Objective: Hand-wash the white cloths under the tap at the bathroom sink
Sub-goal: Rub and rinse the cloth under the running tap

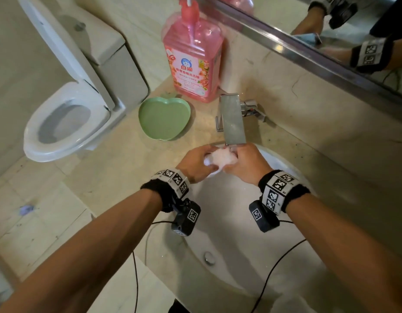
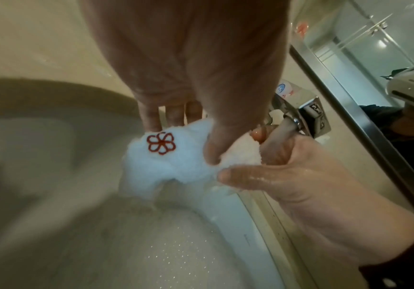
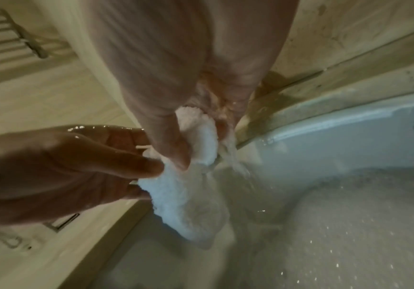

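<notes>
A wet white fluffy cloth (image 1: 220, 157) is bunched between both hands just under the spout of the steel tap (image 1: 232, 119), over the back of the white sink (image 1: 229, 227). My left hand (image 1: 199, 160) grips its left side and my right hand (image 1: 245, 162) grips its right side. The left wrist view shows the cloth (image 2: 173, 158) with a red flower stitched on it, my left thumb (image 2: 215, 144) pressing into it and the right hand (image 2: 287, 172) pinching its edge. In the right wrist view water runs off the cloth (image 3: 191, 187) into the basin.
A pink bottle of dish soap (image 1: 193, 55) stands behind the tap, with a green apple-shaped dish (image 1: 164, 118) to its left on the beige counter. A toilet (image 1: 67, 123) stands at the left. A mirror (image 1: 331, 30) runs along the wall. The sink drain (image 1: 209, 257) is near me.
</notes>
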Demonstrator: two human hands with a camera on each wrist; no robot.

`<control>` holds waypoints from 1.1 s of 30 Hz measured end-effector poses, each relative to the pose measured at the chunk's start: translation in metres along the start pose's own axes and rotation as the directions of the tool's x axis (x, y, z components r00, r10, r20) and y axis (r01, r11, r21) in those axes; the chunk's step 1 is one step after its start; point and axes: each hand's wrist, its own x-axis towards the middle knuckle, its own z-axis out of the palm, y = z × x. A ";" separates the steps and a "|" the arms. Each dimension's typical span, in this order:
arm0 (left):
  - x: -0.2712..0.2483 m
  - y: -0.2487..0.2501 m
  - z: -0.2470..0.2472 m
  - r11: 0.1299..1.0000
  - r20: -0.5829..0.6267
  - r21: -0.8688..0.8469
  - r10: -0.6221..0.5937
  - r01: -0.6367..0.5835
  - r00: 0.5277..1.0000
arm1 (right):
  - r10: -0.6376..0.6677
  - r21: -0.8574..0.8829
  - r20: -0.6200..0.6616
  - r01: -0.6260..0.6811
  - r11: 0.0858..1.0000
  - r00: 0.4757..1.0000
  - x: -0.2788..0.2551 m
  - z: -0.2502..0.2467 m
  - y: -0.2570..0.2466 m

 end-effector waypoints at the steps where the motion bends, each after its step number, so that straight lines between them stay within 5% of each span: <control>1: -0.001 -0.001 0.002 1.000 -0.052 -0.016 0.011 -0.012 0.999 | 0.009 0.049 -0.039 -0.007 0.999 0.999 -0.002 0.001 0.001; 5: 0.004 0.002 0.005 0.994 -0.206 -0.098 0.025 -0.046 0.978 | 0.051 0.112 -0.078 -0.042 0.993 0.996 -0.005 -0.001 0.008; 9: 0.014 0.015 0.007 0.991 -0.095 -0.129 0.024 -0.036 0.995 | 0.085 0.206 -0.035 -0.076 0.976 0.996 -0.010 -0.010 0.019; 12: 0.021 0.025 0.007 0.954 -0.021 -0.249 0.165 -0.165 0.986 | 0.193 0.305 -0.009 -0.181 0.935 0.981 -0.014 -0.021 0.035; 18: 0.036 0.012 0.008 0.992 0.019 0.116 0.057 -0.058 0.998 | 0.299 0.441 0.053 -0.291 0.849 0.953 -0.019 -0.031 0.054; 25: 0.039 -0.006 -0.009 0.992 0.018 0.061 0.111 -0.112 0.994 | 0.172 0.239 0.012 -0.170 0.956 0.985 -0.015 -0.019 0.054; 29: 0.029 -0.016 -0.029 0.989 0.170 -0.067 0.143 -0.133 0.975 | 0.131 0.254 -0.052 -0.114 0.960 0.990 -0.007 -0.015 0.049; 33: 0.019 -0.019 -0.040 0.990 0.302 -0.059 0.140 -0.128 0.943 | 0.078 0.200 0.016 -0.079 0.977 0.997 0.002 -0.017 0.042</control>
